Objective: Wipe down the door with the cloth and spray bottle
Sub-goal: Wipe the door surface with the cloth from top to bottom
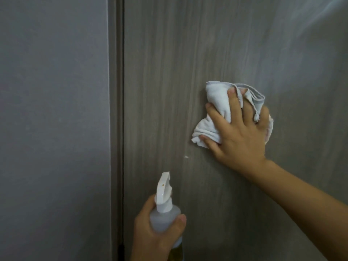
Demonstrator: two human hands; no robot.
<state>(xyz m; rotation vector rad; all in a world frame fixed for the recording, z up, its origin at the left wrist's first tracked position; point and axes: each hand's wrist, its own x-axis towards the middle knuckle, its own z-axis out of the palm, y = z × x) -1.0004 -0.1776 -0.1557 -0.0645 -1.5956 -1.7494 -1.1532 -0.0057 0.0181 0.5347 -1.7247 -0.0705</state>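
Our right hand [239,129] presses a crumpled white cloth with a grey hem [216,102] flat against the grey wood-grain door [169,72], fingers spread across the folds and partly tucked among them. Our left hand [156,230] is wrapped round the clear plastic spray bottle with a white trigger head [164,204], low and just in front of the door, nozzle tilted up toward the panel.

The cloth is bunched, so we judge that only part of it meets the surface; a stroke could leave streaks or skip the small white speck [186,157] below and to the left of it. A loose corner could slip from under our fingers. If we squeeze the trigger from this angle, spray may land on the door frame [116,110] or the plain grey wall [52,110] on the left instead.
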